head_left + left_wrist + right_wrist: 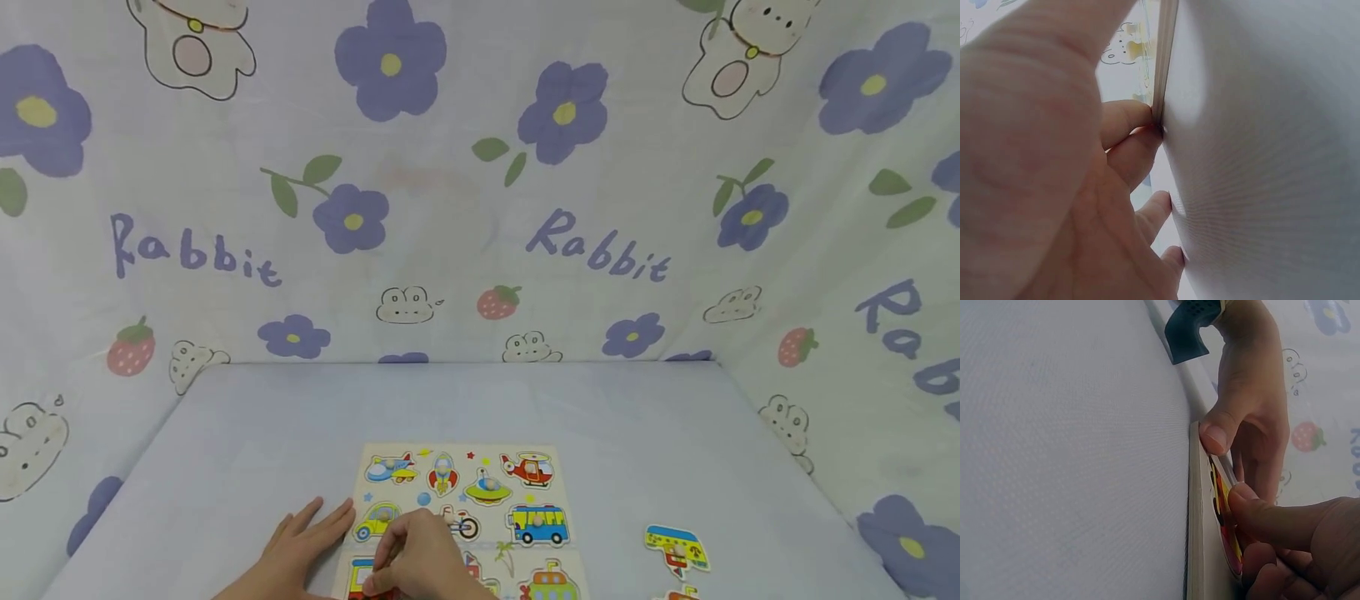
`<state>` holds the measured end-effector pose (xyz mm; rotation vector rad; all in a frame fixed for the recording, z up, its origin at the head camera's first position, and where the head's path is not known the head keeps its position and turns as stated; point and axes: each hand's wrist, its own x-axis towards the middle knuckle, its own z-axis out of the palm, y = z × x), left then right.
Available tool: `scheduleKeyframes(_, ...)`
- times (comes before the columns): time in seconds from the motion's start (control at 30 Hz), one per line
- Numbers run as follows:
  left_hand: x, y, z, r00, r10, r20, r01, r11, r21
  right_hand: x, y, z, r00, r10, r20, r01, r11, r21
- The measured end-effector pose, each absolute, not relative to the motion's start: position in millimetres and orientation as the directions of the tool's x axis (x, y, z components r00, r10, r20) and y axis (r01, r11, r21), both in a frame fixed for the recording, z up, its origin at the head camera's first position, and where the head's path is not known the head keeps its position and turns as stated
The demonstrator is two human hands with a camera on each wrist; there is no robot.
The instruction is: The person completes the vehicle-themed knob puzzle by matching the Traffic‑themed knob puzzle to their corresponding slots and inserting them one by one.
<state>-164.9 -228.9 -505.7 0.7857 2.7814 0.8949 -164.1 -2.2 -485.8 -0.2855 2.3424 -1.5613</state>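
Note:
A wooden peg puzzle board [491, 518] with vehicle pictures lies at the bottom middle of the head view. My left hand [303, 542] rests at its left edge, fingers spread; in the left wrist view, fingertips touch the board's edge [1164, 56] and the table. Over the board's lower left, my right hand [427, 554] pinches a red, yellow and blue vehicle puzzle piece [360, 575]. Seen from the right wrist, that piece [1225, 515] lies against the board face, with the left thumb [1215, 439] pressing the board near it. The fingers hide its knob.
To the right of the board lie loose pieces: a blue and yellow one [671, 536] overlapping a red one, and another [682, 592] cut off by the frame. Several knobbed pieces, such as a blue bus [538, 523], sit on the board. Patterned cloth [450, 167] walls the table.

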Motion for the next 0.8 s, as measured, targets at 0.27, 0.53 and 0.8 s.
scheduleKeyframes(0.27, -162.8, -225.4, -507.8, -0.866, 0.499, 0.035, 0.424, 0.693, 0.583, -164.1, 1.0, -488.6, -0.932, -0.336, -0.139, 0.003, 0.375, -0.927)
scheduleKeyframes(0.53, -164.5, -227.1, -507.5, -0.859, 0.51, 0.052, 0.452, 0.707, 0.544, -161.1, -1.2, -489.9, -0.937, -0.334, -0.104, -0.022, 0.353, -0.935)
scheduleKeyframes(0.8, -163.4, -229.5, -507.6, -0.845, 0.523, 0.108, 0.501, 0.705, 0.502, -164.7, 5.8, -488.4, -0.893, -0.446, -0.063, -0.113, 0.356, -0.927)
